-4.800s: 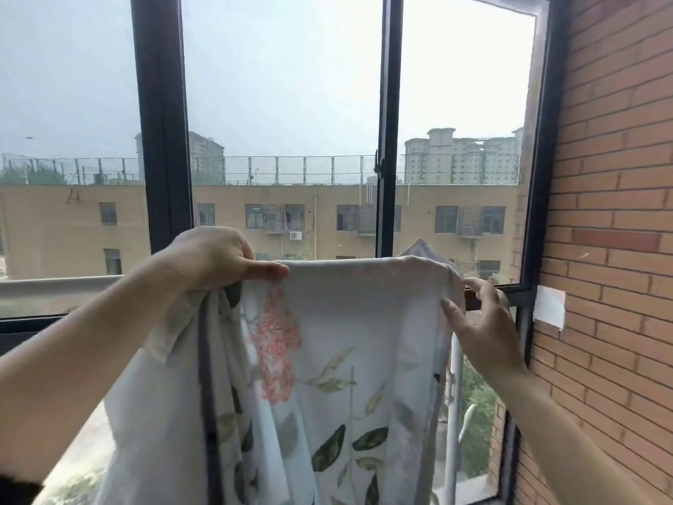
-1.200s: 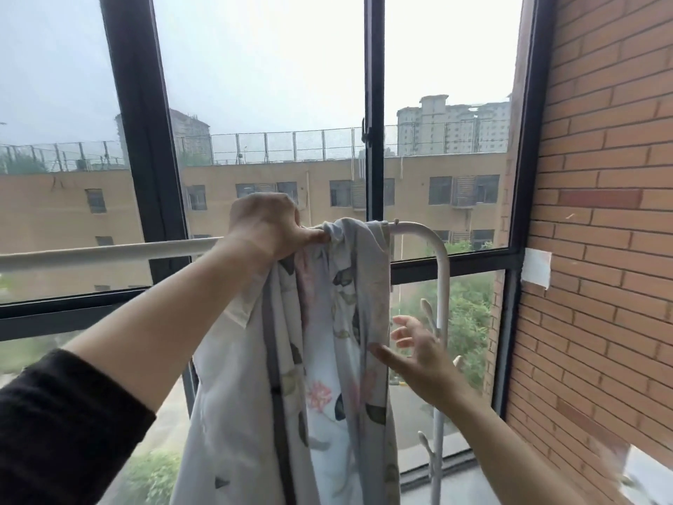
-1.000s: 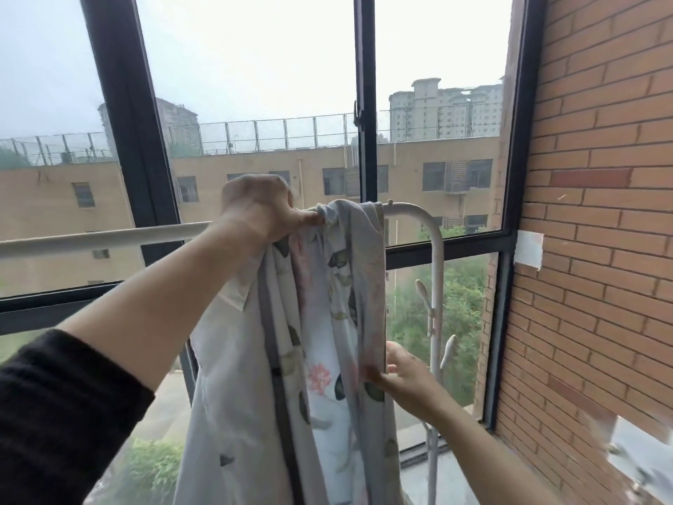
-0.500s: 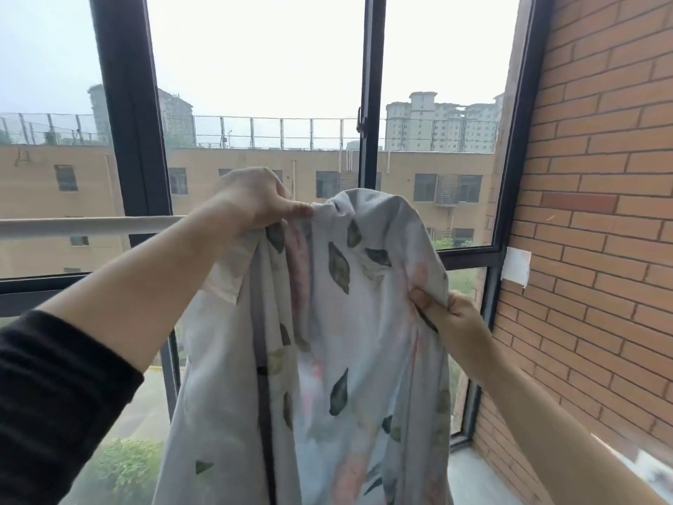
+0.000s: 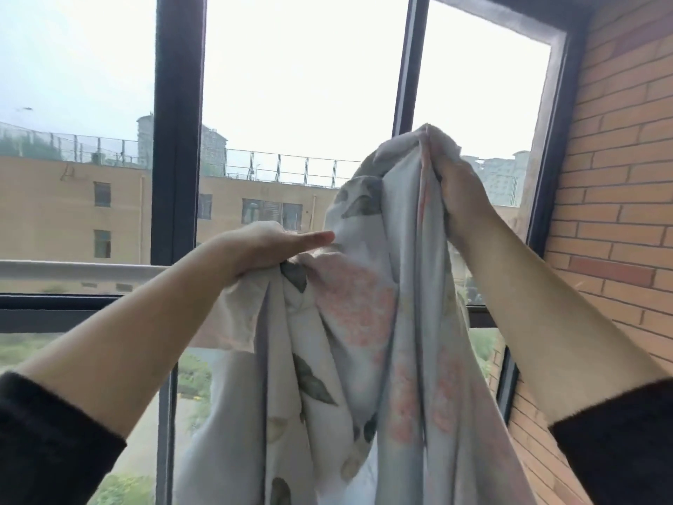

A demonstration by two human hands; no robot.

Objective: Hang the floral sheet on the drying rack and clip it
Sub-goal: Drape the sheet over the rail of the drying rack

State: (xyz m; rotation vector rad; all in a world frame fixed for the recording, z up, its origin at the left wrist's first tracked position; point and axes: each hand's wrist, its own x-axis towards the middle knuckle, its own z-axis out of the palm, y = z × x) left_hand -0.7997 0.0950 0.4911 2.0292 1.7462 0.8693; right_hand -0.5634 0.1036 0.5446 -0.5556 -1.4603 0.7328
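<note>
- The window (image 5: 178, 140) fills most of the view, with the brick wall (image 5: 619, 176) close on the right. This corner is where the hanging is done.
- The floral sheet (image 5: 357, 359) drops in a bunched, twisted column between the two forearms, its top gathered at two heights. It is nowhere spread flat, so I judge the step in hand to be getting the cloth over the rail and opening it out.
- The drying rack (image 5: 73, 271) shows only as a white rail that runs level from the left edge and vanishes behind the left forearm and the cloth. Whether the sheet lies over it there cannot be told.
- The right hand (image 5: 459, 198) is clenched round a thick gather of sheet, raised well above the rail near the window's right post. To do this well, it should carry that gather over and beyond the rail, then lower it so both sides hang about even.
- The left hand (image 5: 266, 249) sits at rail height, fingers curled into the cloth and one digit stretched straight along a fold. It serves best as an anchor, pinning its part while the right draws the folds sideways.
- No clips are in view. They belong on only once the top edge lies flat.
</note>
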